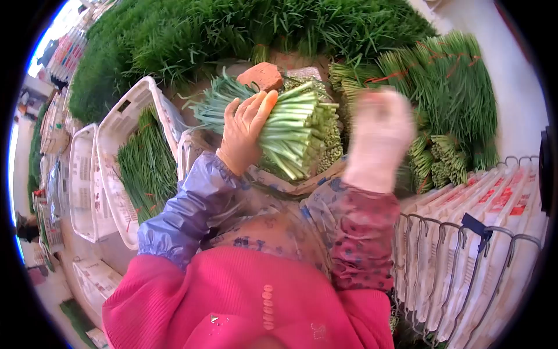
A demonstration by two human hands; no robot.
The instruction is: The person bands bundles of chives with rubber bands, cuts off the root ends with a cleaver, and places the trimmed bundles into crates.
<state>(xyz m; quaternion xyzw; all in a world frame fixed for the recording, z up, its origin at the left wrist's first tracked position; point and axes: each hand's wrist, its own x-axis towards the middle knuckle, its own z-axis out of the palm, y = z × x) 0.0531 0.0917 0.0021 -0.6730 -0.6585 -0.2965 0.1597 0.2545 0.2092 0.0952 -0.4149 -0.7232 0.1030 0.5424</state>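
Note:
My left hand [247, 129], in a pale glove, lies over a bunch of long green stalks [296, 125] that look like garlic greens, its fingers wrapped on the top. The cut pale ends point right, and the loose leaves fan out to the left. A reddish brick or stone [260, 75] lies just beyond the bunch. To the right of the stalk ends, raised and apart from them, is my right hand [381, 139], also gloved. Motion smears it, so I cannot make out its fingers or anything in them.
Tied bundles of greens [444, 87] are stacked at the right, with a mass of loose greens [244, 29] along the back. On the left stands a white crate [104, 168] with greens in it. White bags [465, 250] hang on metal hooks near my right side.

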